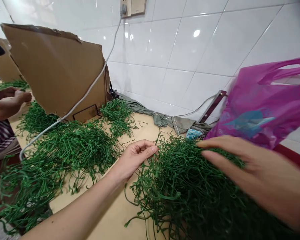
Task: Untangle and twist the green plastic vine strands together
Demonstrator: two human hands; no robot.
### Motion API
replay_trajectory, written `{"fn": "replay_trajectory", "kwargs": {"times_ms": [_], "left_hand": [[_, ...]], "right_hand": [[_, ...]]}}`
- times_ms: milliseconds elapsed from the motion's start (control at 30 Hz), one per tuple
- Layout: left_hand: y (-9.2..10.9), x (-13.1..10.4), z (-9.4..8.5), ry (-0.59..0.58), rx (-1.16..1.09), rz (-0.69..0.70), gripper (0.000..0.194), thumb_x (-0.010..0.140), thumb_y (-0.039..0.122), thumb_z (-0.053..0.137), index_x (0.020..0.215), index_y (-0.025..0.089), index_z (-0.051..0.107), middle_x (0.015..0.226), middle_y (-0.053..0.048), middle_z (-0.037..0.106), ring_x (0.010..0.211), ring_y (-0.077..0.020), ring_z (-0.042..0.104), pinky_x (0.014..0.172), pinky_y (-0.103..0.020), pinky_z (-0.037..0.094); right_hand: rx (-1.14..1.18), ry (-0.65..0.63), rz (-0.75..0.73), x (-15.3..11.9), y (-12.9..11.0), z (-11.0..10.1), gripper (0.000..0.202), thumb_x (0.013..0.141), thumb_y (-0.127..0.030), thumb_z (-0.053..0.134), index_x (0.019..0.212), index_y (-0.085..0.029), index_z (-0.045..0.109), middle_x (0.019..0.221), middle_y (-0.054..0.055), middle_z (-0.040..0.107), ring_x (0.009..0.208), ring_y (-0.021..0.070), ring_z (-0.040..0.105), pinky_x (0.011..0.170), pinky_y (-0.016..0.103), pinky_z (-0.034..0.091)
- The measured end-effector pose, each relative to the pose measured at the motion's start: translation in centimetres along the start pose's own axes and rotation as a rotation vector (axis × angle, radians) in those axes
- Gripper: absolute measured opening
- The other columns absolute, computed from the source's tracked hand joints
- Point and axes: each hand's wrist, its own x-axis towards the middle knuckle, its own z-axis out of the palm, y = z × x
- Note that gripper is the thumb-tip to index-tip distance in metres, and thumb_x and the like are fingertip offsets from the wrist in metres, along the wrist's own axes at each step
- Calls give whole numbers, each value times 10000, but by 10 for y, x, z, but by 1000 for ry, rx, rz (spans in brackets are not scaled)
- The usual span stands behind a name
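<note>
My left hand is closed in a pinch, thumb against fingertips, with a thin green stem at its tips. Just to the right lies a big tangled pile of thin green stems, many with small knobs at their ends. My right hand hovers over the right side of this pile, blurred, its thumb and forefinger stretched out and slightly apart. Nothing shows between those fingers. On the left of the table spreads another heap of the same green stems, away from both hands.
A cardboard panel stands at the back left, with a white cable across it. Beyond it, a co-worker's hands are busy near more stems. A pink plastic bag stands at right, by the tiled wall. Grey-green cloth lines the table's back edge.
</note>
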Motion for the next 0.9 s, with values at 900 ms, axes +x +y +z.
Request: {"fn": "replay_trajectory", "kwargs": {"times_ms": [900], "left_hand": [[10, -19, 0, -461, -230, -343, 350, 797, 406, 729, 673, 155, 521, 619, 24, 478, 538, -95, 448, 560, -248, 334]], "right_hand": [[837, -807, -39, 16, -36, 54, 369, 1054, -398, 387, 790, -195, 548, 655, -50, 397, 592, 106, 361, 585, 252, 329]]}}
